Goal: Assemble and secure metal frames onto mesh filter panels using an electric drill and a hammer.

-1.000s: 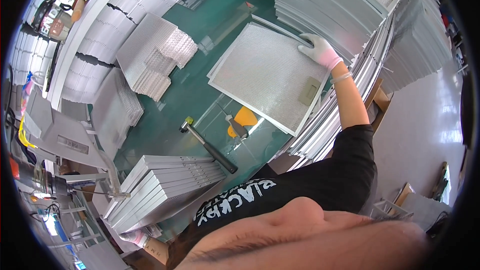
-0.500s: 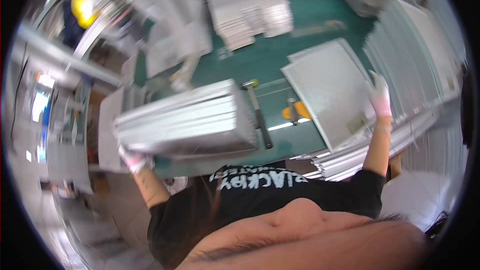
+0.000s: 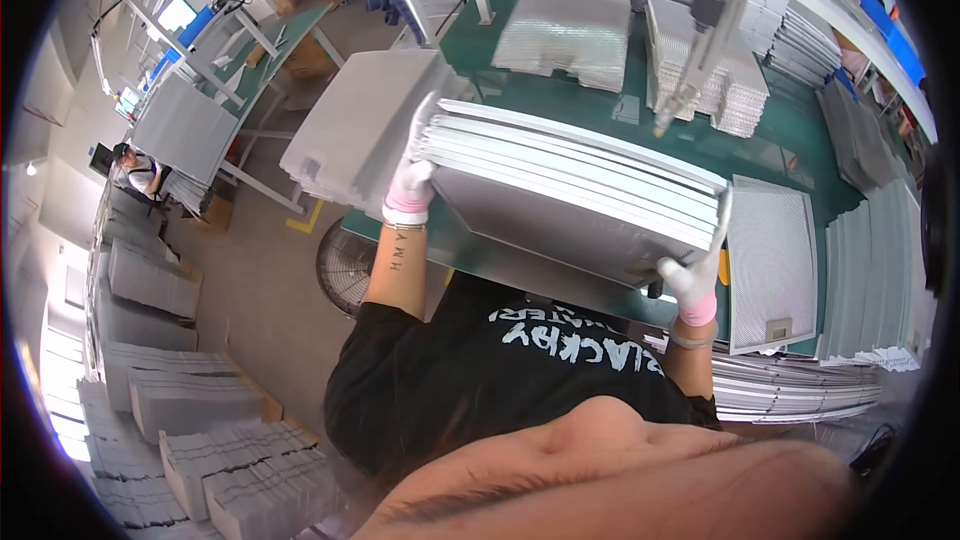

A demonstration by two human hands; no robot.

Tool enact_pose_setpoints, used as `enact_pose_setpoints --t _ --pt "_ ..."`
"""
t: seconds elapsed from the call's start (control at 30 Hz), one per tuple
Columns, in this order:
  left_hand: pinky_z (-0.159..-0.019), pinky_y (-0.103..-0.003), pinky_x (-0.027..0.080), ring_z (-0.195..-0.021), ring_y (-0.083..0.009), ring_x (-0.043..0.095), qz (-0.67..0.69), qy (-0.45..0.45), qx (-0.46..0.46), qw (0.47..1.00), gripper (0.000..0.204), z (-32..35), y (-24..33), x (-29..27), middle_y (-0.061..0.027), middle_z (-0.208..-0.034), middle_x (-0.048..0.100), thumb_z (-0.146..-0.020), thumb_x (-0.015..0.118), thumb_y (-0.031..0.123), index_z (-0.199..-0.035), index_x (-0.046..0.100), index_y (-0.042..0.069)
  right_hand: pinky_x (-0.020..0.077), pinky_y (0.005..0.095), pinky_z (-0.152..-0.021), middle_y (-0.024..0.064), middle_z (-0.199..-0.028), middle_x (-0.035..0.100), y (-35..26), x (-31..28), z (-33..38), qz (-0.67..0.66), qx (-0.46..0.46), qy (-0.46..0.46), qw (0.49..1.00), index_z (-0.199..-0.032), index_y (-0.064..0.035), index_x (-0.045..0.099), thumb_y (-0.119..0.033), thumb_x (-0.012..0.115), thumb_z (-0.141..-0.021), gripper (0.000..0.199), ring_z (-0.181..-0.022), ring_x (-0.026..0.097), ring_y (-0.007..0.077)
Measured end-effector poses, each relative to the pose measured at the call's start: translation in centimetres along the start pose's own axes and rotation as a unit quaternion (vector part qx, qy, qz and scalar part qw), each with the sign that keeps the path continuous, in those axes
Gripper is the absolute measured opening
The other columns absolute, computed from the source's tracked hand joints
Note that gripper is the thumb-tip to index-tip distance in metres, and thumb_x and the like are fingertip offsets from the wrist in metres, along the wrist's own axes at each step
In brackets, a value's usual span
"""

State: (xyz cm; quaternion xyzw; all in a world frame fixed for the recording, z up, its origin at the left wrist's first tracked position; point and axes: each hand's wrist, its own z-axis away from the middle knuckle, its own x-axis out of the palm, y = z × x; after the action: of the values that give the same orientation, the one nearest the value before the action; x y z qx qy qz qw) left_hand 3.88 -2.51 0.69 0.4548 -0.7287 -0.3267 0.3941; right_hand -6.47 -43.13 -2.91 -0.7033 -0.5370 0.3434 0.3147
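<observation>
Stack of metal filter panels (image 3: 575, 185): we clamp left hand (image 3: 410, 185) and right hand (image 3: 695, 275) around opposite ends, balancing it level above green worktop (image 3: 560, 100)

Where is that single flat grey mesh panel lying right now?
In the head view the single flat grey mesh panel lies on the green table at the person's right, just beyond the right hand gripping the stack of metal panels.

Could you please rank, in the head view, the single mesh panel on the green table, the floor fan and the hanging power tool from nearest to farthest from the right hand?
From the right hand, which grips the carried stack of panels:
1. Single mesh panel, flat on the green table, just to its right.
2. Hanging power tool, above, over the table's far side.
3. Floor fan, far to the left, beyond the left hand.
</observation>
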Motion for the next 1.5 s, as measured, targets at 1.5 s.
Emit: enact_pose_setpoints --t 1.5 --pt "-0.118 -0.037 0.026 -0.139 -0.0235 0.038 -0.006 -0.049 -0.02 0.999 0.119 8.5 5.0 -0.7 -0.0112 -0.149 0.038 -0.066 0.088 0.014 -0.158 0.013 0.003 0.0487 0.0374 -0.097 0.0074 -0.118 0.062 -4.7 1.3 8.8 -0.115 0.248 0.043 0.961 -0.131 0.0008 0.055 0.006 0.072 -0.068 0.065 -0.107 0.059 0.0203"
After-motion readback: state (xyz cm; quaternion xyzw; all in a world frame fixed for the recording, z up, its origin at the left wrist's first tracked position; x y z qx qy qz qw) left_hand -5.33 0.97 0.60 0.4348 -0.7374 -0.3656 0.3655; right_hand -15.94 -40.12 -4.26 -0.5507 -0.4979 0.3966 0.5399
